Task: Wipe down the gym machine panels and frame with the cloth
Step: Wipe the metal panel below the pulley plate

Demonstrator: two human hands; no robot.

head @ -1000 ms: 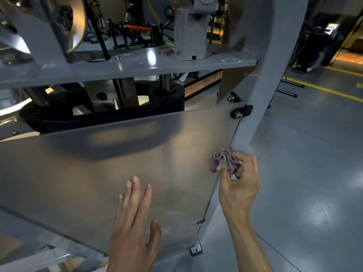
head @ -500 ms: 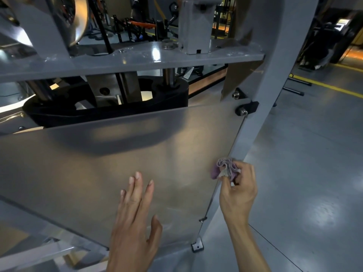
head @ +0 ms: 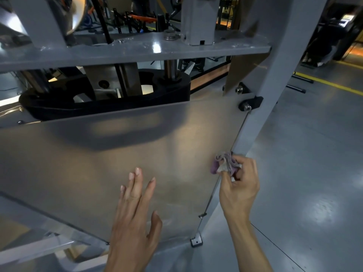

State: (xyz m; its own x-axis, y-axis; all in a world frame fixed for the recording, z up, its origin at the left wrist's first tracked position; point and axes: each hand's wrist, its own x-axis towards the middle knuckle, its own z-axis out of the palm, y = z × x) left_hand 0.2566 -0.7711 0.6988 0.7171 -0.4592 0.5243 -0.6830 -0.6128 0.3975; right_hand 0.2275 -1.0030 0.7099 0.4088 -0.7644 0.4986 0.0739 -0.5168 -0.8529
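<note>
A frosted translucent panel (head: 98,163) covers the side of the gym machine, bounded on the right by a grey upright frame post (head: 275,85). My right hand (head: 239,189) pinches a bunched purple cloth (head: 224,163) against the panel's right edge, where it meets the post. My left hand (head: 135,218) lies with straight fingers flat against the lower middle of the panel. A grey horizontal frame plate (head: 137,50) runs above the panel, with a black weight block (head: 110,103) behind it.
Black bolt brackets (head: 249,104) sit on the post above the cloth, and a small corner bracket (head: 196,241) holds the panel's bottom. Grey floor (head: 304,173) with a yellow line (head: 330,83) spreads to the right. Other machines stand in the dim background.
The cloth in my right hand has slid slightly down along the panel's right edge. My left hand stays flat on the panel. The view has shifted a little.
</note>
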